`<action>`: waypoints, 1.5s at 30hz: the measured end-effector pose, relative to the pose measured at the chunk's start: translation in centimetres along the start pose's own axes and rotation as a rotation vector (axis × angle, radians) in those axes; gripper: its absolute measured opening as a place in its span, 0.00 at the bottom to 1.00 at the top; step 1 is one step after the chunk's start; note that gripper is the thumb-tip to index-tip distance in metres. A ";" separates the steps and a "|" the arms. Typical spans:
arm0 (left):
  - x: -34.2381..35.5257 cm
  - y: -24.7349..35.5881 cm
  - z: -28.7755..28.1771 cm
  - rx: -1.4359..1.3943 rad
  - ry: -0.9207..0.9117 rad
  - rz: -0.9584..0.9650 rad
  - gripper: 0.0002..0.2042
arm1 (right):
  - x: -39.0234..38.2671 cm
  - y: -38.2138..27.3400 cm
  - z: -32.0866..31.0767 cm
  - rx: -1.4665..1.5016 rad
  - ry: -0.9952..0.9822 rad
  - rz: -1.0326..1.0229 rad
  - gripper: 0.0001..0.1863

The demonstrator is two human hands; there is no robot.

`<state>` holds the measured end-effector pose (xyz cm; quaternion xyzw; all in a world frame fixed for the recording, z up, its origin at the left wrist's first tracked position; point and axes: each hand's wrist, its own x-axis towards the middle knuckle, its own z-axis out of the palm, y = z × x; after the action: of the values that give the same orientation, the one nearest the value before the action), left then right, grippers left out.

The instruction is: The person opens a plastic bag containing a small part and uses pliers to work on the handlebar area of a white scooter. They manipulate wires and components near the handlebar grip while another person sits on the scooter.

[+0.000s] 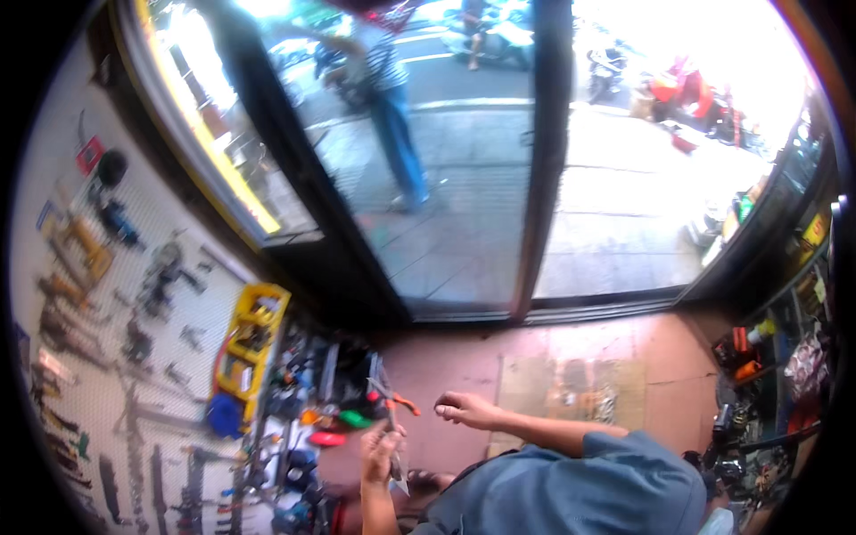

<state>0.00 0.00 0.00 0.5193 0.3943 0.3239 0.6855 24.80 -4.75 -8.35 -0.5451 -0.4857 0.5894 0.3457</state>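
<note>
My left hand (382, 448) is closed around a hand tool with red-orange handles (390, 404), held up in front of my body. Grey metal shows above the handles, and a silver pointed piece (401, 480) sticks out below my fingers. Blur and small size hide the tool's exact kind. To its right, my right hand (459, 408) is raised with the fingers curled together and the forearm reaching across from the right. A dark spot shows at its fingertips; what they hold, if anything, cannot be made out. The two hands are apart.
Tools hang on a white pegboard (169, 357) at the left, beside a yellow organiser (250, 343) and a cluttered bench (285, 419). Flattened cardboard (526, 392) lies on the reddish floor. Crowded shelves (767, 374) line the right. Beyond the glass doors a person (397, 125) stands outside.
</note>
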 end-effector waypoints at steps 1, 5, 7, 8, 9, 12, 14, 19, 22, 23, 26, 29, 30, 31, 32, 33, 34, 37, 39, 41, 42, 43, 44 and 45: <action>0.7 -0.3 4.0 0.026 -0.116 -0.072 0.15 | -2.6 0.3 -2.1 0.187 0.033 0.021 0.26; 8.0 0.6 17.4 0.063 -0.637 -0.172 0.16 | -11.7 0.3 -12.8 0.567 0.086 -0.278 0.23; 11.6 0.1 24.4 0.032 -0.754 -0.278 0.16 | -15.6 0.4 -18.3 0.525 0.144 -0.170 0.20; 13.3 -0.8 27.7 0.022 -0.805 -0.327 0.16 | -17.1 1.1 -20.5 0.612 0.175 -0.171 0.18; 15.0 -0.7 31.0 0.047 -0.810 -0.313 0.15 | -18.3 0.7 -22.7 0.656 0.234 -0.132 0.17; 20.8 -2.8 38.4 0.105 -0.832 -0.286 0.12 | -19.1 2.1 -29.4 0.706 0.495 -0.200 0.16; 24.6 -4.8 42.6 0.122 -0.763 -0.207 0.11 | -18.9 2.8 -33.9 0.714 0.659 -0.093 0.18; 37.4 -9.3 53.4 -0.049 -0.513 -0.232 0.11 | -17.5 3.9 -50.0 0.636 0.846 -0.318 0.17; 44.3 -9.6 61.8 -0.204 -0.331 -0.259 0.10 | -17.1 3.4 -59.1 0.621 0.921 -0.242 0.13; 47.1 -9.0 65.1 -0.251 -0.295 -0.320 0.10 | -17.0 3.3 -61.6 0.638 0.943 -0.228 0.13; 54.4 -5.2 73.9 -0.273 -0.308 -0.183 0.14 | -15.1 3.2 -70.2 0.387 1.063 -0.214 0.17; 61.7 -2.5 80.9 -0.331 -0.317 -0.147 0.16 | -11.7 4.5 -77.1 0.288 1.158 -0.189 0.20; 64.5 -1.9 83.3 -0.391 -0.351 -0.099 0.17 | -9.9 5.0 -80.2 0.293 1.190 -0.185 0.22; 66.8 -1.8 85.1 -0.387 -0.328 -0.126 0.18 | -8.3 5.4 -82.9 0.303 1.214 -0.222 0.24; 69.0 -1.8 86.6 -0.409 -0.321 -0.122 0.19 | -6.3 5.6 -86.1 0.283 1.254 -0.219 0.24; 71.1 -1.8 88.0 -0.447 -0.318 -0.114 0.20 | -4.8 5.5 -89.4 0.274 1.237 -0.057 0.22; 73.5 -1.4 89.5 -0.441 -0.302 -0.155 0.19 | -3.6 5.1 -93.3 0.311 1.170 -0.136 0.20; 81.2 2.3 91.6 -0.392 -0.339 -0.257 0.19 | 0.7 1.0 -104.2 0.344 1.066 -0.230 0.14; 84.7 4.7 91.9 -0.372 -0.336 -0.319 0.17 | 2.6 -1.8 -110.3 0.276 0.996 -0.206 0.15; 88.6 7.9 91.7 -0.303 -0.296 -0.332 0.19 | 5.5 -5.4 -115.4 0.125 0.900 -0.195 0.17; 90.6 9.0 91.8 -0.268 -0.190 -0.374 0.20 | 7.2 -7.0 -117.8 0.171 0.754 -0.038 0.17; 92.5 10.4 91.3 -0.296 -0.181 -0.302 0.19 | 9.2 -8.7 -119.8 0.178 0.665 -0.040 0.16; 94.5 11.3 90.9 -0.307 -0.131 -0.196 0.17 | 11.8 -9.9 -121.4 0.240 0.588 -0.017 0.15; 96.5 12.9 90.5 -0.313 -0.127 -0.159 0.16 | 14.0 -11.7 -123.4 0.360 0.476 -0.107 0.15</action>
<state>125.18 44.32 6.29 0.3927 0.3348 0.2928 0.8049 141.75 35.93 6.59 -0.5717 -0.3067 0.5027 0.5713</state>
